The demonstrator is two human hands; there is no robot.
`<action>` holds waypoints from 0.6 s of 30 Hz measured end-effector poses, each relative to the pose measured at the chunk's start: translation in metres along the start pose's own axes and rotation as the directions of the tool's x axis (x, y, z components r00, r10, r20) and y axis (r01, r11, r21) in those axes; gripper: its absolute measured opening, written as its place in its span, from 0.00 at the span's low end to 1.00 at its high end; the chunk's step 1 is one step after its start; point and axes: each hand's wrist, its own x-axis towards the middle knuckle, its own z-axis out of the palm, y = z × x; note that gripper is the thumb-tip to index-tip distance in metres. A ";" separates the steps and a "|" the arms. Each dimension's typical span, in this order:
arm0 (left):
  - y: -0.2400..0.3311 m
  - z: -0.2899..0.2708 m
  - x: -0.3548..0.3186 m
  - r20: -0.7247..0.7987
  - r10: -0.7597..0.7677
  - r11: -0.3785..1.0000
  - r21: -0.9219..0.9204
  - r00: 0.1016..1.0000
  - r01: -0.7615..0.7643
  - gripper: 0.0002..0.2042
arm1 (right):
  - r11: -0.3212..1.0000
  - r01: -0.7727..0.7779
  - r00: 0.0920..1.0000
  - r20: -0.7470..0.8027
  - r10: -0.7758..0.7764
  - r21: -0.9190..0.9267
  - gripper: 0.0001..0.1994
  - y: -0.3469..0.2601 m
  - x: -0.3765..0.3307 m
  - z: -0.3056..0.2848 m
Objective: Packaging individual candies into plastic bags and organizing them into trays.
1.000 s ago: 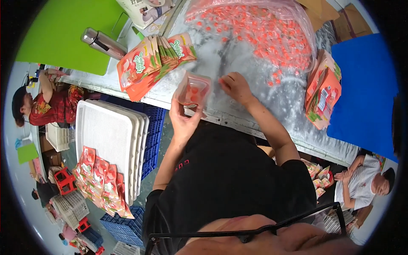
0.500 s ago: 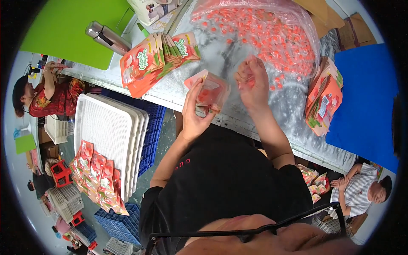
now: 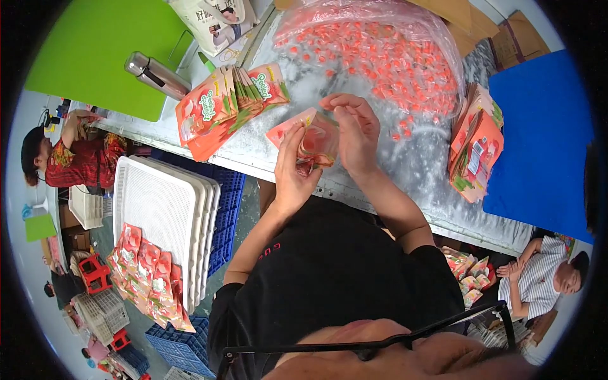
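Observation:
My left hand (image 3: 294, 180) is closed on a pink, partly see-through pouch (image 3: 320, 138), held tilted above the table's front edge. Red pieces show dimly through it. Just right of the pouch's upper edge is my right hand (image 3: 361, 136), fingers loosely bent and apart, no piece visible in them. Beyond it, small red wrapped candies (image 3: 405, 63) are heaped in and spilling from a clear plastic bag (image 3: 453, 47). Left of my hands lies a fanned stack of flat printed pouches (image 3: 231, 104); another stack of pouches (image 3: 478, 149) lies at the table's right.
A steel flask (image 3: 155, 73) stands at the back left before a green board (image 3: 95, 57). Stacked white trays (image 3: 158, 196), with filled pouches (image 3: 149, 272) on top, sit below left. A blue board (image 3: 538, 145) borders the right. Co-workers sit at both sides.
My right hand, which held red candies right of the pouch, has moved left to the pouch's edge, and its fingers have loosened. The pouch stays in my left hand.

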 end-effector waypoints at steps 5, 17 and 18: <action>0.004 -0.001 0.003 -0.030 -0.372 0.810 -0.499 0.928 0.308 0.38 | 0.900 0.200 0.980 0.086 -0.181 -0.386 0.11 0.024 0.007 -0.045; 0.000 -0.017 -0.006 -0.178 -0.277 0.882 -0.438 0.944 0.176 0.34 | -0.079 0.135 0.986 0.126 0.111 -0.988 0.30 0.122 0.029 -0.178; -0.001 -0.018 -0.008 -0.169 -0.279 0.884 -0.429 0.945 0.185 0.34 | 0.006 0.140 0.983 0.140 0.116 -0.990 0.30 0.121 0.016 -0.174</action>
